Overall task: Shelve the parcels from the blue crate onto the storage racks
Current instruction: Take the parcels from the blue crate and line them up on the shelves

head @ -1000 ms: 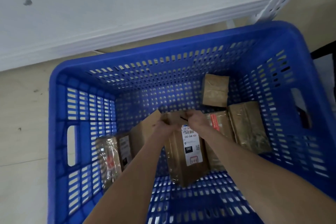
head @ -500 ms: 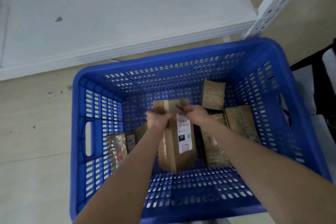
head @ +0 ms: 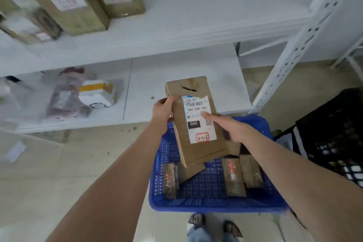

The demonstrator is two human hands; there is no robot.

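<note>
While the left hand (head: pixel 163 110) grips the upper left edge of a cardboard parcel (head: pixel 200 149), thumb on the front and the other fingers hidden behind it, the shelving job looks to be somewhere in its middle. This parcel is out of the blue crate (head: pixel 216 205) and held upright above it, not yet on any shelf. The right hand (head: pixel 229 129) is not clasping it. Its fingers (head: pixel 206 115) lie stretched out with the tips on the white label (head: pixel 198 118), near the printed code.

So the parcel sits between the two hands, its top above both of them and its bottom edge hanging over the crate. A handwritten mark in a red box at the foot of the label is probably the shelf address, and the pointing fingers suggest it is being read.

Below, at least three wrapped parcels lie in the crate, one at the left (head: pixel 170 180) and two side by side at the right (head: pixel 233 179); these are left to do. Further out, two tall boxes (head: pixel 64 2) stand on the upper shelf (head: pixel 196 25), and bagged packets (head: pixel 66 96) lie on the lower shelf (head: pixel 176 76). Both shelves show bare space to the right.
</note>
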